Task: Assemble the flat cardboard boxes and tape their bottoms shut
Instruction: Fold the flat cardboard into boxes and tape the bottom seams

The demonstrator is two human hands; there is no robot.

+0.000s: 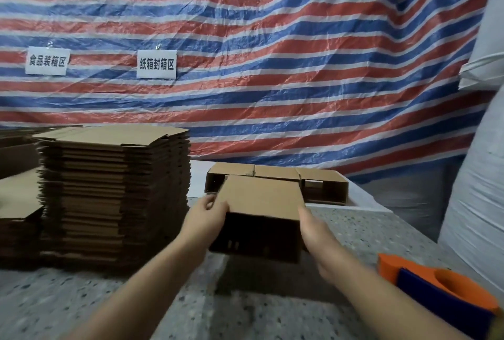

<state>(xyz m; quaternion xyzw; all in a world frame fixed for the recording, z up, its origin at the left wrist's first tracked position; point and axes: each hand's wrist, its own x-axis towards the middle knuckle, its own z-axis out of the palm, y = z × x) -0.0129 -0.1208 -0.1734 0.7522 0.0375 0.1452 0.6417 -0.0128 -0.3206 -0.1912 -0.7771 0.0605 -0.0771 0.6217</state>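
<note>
An opened-out cardboard box [260, 203] is held above the speckled worktop [368, 233], near the centre of the view, with its open end facing the camera and its dark interior visible. The left hand [206, 218] holds the box at its left side: the thumb lies on the top panel near the front corner and the fingers are curled around the side wall, so this grip is pinching the box. The right hand [313, 233] lies flat against the right side wall with the fingers straight, so this grip is spread and pressing on the cardboard.

Directly behind the held box, two assembled boxes [275, 173] stand side by side on a white sheet [362, 197] on the worktop, their open ends facing forward.

A tall stack of flat cardboard blanks [114, 197] stands on the worktop to the left of the held box, just beside the left hand. Further flat cardboard [16, 203] lies at the left edge of the view.

An orange and blue tape dispenser [433, 290] rests on the worktop at lower right, well apart from the held box.

A red, white and blue striped tarpaulin [272, 53] hangs behind the worktop, carrying two white printed signs [156, 64].
</note>
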